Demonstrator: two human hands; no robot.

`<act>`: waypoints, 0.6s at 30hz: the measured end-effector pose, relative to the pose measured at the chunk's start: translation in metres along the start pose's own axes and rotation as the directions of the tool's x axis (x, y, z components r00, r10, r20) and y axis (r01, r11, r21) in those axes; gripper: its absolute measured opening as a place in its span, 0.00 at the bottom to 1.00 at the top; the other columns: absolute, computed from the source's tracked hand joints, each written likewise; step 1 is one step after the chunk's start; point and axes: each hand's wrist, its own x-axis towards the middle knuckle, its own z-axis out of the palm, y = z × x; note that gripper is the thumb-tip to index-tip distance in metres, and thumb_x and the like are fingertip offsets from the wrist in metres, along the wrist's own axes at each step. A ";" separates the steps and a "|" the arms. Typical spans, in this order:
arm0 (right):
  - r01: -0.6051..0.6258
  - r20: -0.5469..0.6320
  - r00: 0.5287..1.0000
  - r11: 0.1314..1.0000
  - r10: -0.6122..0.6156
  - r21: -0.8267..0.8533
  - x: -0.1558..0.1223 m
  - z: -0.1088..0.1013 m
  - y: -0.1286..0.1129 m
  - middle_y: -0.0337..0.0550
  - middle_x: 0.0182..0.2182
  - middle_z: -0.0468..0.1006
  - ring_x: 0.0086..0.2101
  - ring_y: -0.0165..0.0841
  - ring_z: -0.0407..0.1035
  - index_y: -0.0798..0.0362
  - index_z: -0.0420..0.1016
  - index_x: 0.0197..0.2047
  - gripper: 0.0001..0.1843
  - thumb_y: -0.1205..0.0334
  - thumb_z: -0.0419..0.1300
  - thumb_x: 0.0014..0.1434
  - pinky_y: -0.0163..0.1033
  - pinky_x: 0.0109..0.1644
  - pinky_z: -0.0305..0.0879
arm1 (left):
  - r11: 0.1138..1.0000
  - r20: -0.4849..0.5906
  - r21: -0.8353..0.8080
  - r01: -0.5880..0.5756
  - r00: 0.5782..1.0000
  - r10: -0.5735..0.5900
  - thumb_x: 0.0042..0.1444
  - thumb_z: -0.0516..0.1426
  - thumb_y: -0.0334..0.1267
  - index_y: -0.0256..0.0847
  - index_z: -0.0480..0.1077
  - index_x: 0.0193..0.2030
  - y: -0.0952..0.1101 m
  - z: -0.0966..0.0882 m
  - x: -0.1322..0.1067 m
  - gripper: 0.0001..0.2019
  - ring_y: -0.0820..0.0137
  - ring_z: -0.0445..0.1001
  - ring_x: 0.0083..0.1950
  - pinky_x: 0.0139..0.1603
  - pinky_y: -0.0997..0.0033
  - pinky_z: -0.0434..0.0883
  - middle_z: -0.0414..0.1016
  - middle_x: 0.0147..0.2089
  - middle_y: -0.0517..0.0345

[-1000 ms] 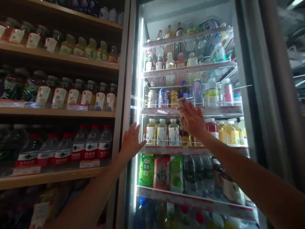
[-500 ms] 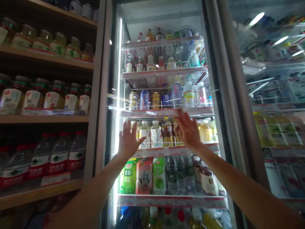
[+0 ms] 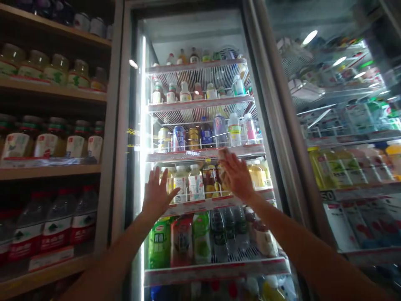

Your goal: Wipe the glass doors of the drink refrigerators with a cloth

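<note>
head view: left hand (image 3: 156, 196) spread, palm fwd, at the glass door (image 3: 194, 31) of a lit drinks fridge (image 3: 275, 100); can't tell if it touches. right hand (image 3: 237, 174) also raised, fingers over a small pale thing (image 3: 223, 153), prob a cloth; too blurred to say if pinched or just pressed flat. it sits at the fingertips, in front of a mid shelf edge.

risks: pale thing could slip & drop if only palm pressure keeps it up. bare left fingers could mark the glass if they lean on it. refls & glare could hide smears.

surface: upright glass, yellow marks (image 3: 131, 132) at l side; bottles (image 3: 194, 184) & cans (image 3: 178, 139) on racks behind.

room: dim; wooden shelves (image 3: 53, 169) w/ jars (image 3: 52, 140) & water bottles (image 3: 56, 221) to l, another glass-front fridge (image 3: 360, 194) to r, w/ lamp refls (image 3: 309, 37).
</note>
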 end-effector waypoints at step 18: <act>-0.348 -0.099 0.936 0.933 0.339 -0.096 -0.036 -0.018 0.052 0.51 0.64 0.53 0.63 0.47 0.46 0.55 0.60 0.62 0.26 0.62 0.44 0.60 0.58 0.60 0.51 | 1.000 -0.004 -0.013 0.017 1.000 -0.017 0.54 0.49 0.60 0.36 0.46 0.67 0.006 0.002 -0.002 0.41 0.49 0.36 0.70 0.62 0.41 0.53 0.37 0.71 0.40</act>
